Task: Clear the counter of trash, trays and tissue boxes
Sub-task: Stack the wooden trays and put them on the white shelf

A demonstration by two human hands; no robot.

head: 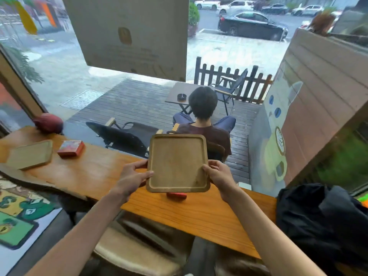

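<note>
I hold a square wooden tray [177, 163] lifted above the wooden counter [95, 172], tilted up toward me. My left hand [132, 176] grips its left edge with the thumb on the rim. My right hand [218, 174] grips its right edge the same way. A red object [176, 195] lies on the counter just under the tray, mostly hidden. Further left on the counter lie a second wooden tray [29, 154] and a red tissue box [71, 148].
A dark red round object [48, 122] sits at the counter's far left by the window. A black bag [322, 222] lies at the counter's right end. A cushioned stool [139, 253] stands below me. Behind the glass a person sits on the deck.
</note>
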